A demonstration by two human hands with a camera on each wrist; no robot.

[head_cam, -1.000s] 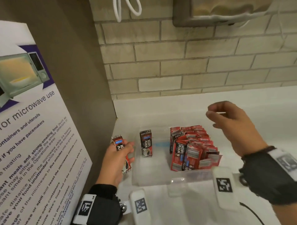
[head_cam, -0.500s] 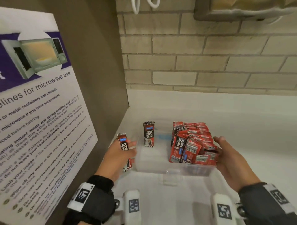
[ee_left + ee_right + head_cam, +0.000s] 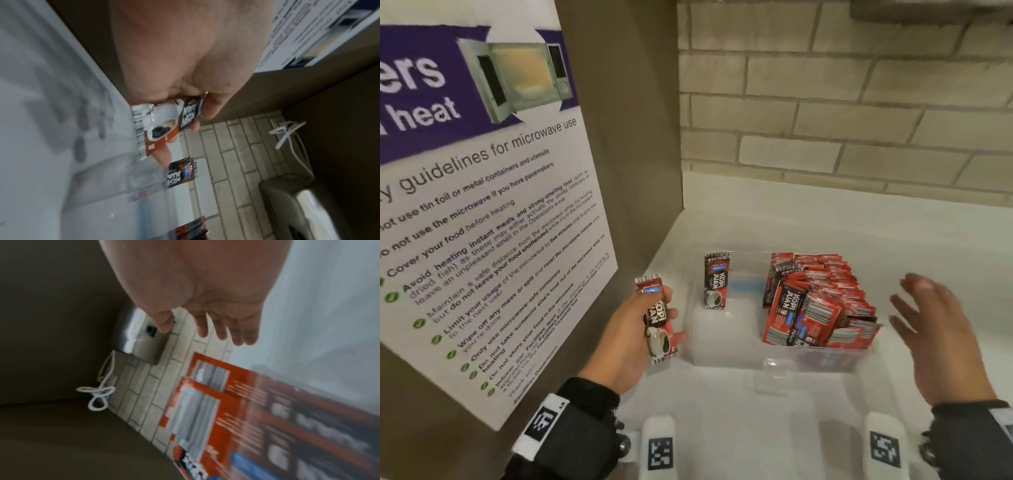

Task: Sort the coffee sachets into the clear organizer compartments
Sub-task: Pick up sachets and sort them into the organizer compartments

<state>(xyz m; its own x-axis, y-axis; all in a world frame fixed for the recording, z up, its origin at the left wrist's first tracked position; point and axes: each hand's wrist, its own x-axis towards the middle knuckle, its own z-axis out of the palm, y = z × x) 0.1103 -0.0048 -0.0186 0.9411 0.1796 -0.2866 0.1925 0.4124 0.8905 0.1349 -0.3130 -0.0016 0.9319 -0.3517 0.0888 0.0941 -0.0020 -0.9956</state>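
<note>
A person's left hand (image 3: 633, 337) pinches a red-and-black coffee sachet (image 3: 658, 318) just left of the clear plastic organizer (image 3: 722, 353), near the white counter's left edge. Their right hand (image 3: 935, 329), fingers spread and empty, has pulled back from the packed right compartment, so placing likely comes next.

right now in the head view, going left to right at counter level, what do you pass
white microwave guidelines poster → left hand holding a dark red coffee sachet → lone upright dark red sachet in the clear plastic organizer → packed red sachets → open right hand
</note>
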